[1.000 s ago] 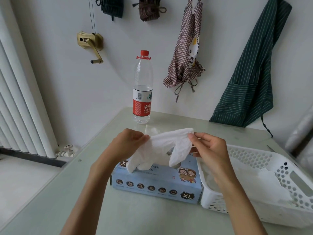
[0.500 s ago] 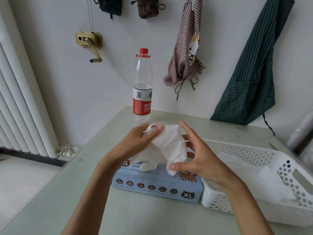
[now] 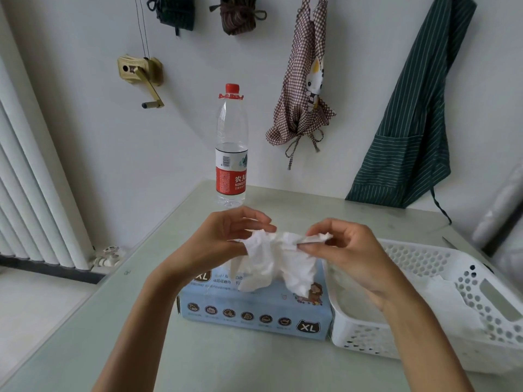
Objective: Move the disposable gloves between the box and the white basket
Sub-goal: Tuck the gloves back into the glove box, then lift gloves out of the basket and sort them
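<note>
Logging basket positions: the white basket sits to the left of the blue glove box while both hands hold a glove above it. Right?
Not quite. The head view shows the white basket to the right of the blue glove box; left hand and right hand do hold a glove.

Scene is lit evenly by soft daylight; faint shadows are cast on the pale green tabletop (image 3: 119, 349). Straight lines are bent at edges by wide-angle distortion; slight softness overall.

Single head-worn wide-angle view: looks forward and down, close above glove box (image 3: 254, 312) and white basket (image 3: 464, 295) on table (image 3: 141, 349), wall behind.
</note>
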The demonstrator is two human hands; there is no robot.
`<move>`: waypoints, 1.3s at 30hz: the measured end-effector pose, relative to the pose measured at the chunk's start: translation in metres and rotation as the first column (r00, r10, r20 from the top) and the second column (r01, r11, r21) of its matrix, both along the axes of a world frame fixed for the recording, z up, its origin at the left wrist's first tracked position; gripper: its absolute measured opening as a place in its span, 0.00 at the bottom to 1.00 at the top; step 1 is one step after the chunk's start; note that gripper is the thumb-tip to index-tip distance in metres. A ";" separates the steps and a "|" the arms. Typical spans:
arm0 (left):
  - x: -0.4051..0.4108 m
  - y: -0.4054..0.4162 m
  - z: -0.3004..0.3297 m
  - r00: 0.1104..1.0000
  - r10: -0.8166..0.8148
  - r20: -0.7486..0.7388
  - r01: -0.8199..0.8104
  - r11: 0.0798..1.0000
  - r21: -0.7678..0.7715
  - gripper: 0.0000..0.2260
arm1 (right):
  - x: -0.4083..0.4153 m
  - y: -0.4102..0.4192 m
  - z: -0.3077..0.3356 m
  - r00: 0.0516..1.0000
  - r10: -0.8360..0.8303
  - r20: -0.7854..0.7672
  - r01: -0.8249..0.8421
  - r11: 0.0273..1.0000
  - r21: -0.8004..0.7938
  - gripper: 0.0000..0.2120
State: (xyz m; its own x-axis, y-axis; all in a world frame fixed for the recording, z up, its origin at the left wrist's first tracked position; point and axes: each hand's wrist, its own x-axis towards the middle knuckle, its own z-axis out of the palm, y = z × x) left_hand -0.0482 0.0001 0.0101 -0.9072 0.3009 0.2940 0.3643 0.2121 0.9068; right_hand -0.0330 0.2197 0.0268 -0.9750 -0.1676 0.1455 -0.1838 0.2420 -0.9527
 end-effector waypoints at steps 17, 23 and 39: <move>0.014 0.035 0.029 0.981 0.140 -0.136 -0.154 0.983 -0.100 0.27 | 0.012 0.028 0.033 0.923 -0.044 -0.381 0.068 0.996 0.051 0.05; 0.004 0.089 0.051 0.990 -0.006 -0.140 -0.028 0.969 -0.244 0.16 | 0.013 0.056 0.066 0.849 -0.090 -0.521 0.187 0.973 0.137 0.04; -0.014 0.157 0.064 0.987 -0.128 -0.092 0.102 0.963 -0.249 0.12 | 0.020 0.172 0.079 0.915 -0.362 -0.180 0.363 0.931 -0.029 0.08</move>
State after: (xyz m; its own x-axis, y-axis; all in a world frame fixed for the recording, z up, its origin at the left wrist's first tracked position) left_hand -0.0627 0.1567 0.0740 -0.8295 0.4759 0.2923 0.4911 0.3721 0.7876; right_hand -0.0133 0.3919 0.1058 -0.9268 0.1909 0.3235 -0.2501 0.3289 -0.9106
